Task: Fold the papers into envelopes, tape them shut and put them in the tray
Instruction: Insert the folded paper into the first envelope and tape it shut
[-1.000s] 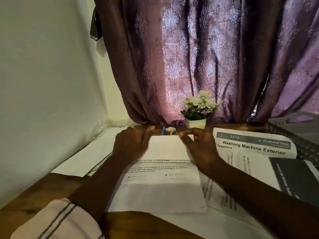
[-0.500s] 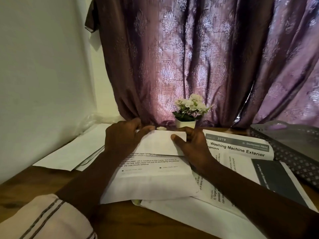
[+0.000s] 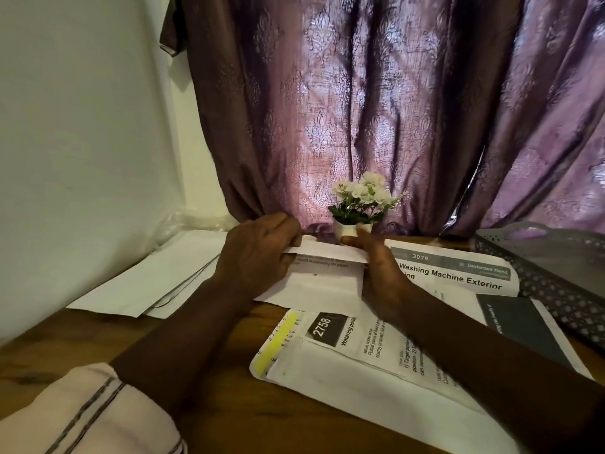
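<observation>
Both hands are clamped on the half-folded paper [image 3: 322,288]: the left hand [image 3: 258,257] pinches one end of its far flap, the right hand [image 3: 381,276] the other. If one end runs ahead, I'd expect a crooked crease. The little flower pot [image 3: 348,229] sits just behind the flap and could be nudged over. The tray [image 3: 540,283] waits at the right edge, well apart, across printed sheets [image 3: 458,273]. Bare surface [image 3: 82,335] lies near left.

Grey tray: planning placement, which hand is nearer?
Right. The right hand grips the folded paper's right end, toward the grey tray; the left hand grips its left end, farther off.
</observation>
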